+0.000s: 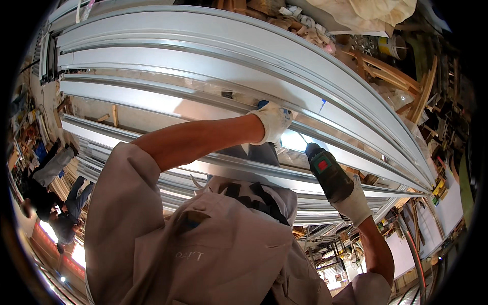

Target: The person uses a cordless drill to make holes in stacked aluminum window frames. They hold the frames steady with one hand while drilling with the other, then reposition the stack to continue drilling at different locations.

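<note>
My right hand [357,204], in a white work glove, is wrapped around the grip of a dark green and black cordless drill [331,178]. The drill's thin bit slants up and left toward a brightly lit patch of a long silvery metal profile [338,151]. Just left of the bit, my gloved left hand [274,123] lies against a neighbouring metal profile [206,108], its fingers curled in. Blue shows on this glove near the fingers. What those fingers hold, if anything, is hidden.
Several long parallel profiles [168,30] span the view, curving toward the right. Wood pieces [389,73] and a bucket [394,47] stand beyond them at the far right. A person [63,218] is at the far left. A red cable [414,249] runs along the lower right.
</note>
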{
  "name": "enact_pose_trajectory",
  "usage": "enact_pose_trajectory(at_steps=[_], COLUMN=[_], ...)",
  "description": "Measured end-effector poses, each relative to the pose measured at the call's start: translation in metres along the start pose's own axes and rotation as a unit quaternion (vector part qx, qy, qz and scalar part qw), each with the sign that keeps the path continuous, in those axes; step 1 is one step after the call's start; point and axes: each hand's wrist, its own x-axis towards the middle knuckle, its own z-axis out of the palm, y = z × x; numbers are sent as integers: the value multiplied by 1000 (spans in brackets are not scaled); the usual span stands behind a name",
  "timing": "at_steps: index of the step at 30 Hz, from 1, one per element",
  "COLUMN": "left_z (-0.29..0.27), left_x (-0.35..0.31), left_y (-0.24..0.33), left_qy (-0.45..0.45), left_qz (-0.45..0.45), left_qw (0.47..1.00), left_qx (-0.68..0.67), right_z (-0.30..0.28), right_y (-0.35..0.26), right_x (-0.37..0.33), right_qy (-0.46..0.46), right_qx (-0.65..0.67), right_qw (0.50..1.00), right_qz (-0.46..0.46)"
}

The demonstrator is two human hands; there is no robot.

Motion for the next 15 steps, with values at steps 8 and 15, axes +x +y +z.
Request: enact_pose_trajectory(at_steps=[8,15], left_z=[11,-1], left_x=[5,-2], left_y=[-1,1], left_qy=[44,17], left_qz=[-14,6], left_qw=[999,998], left_qx=[5,52], right_z=[-5,-4], right_y=[-12,-10], right_x=[4,4], right_qy=[22,19], right_qx=[42,27], right_qw=[999,999], right_qz=[18,11])
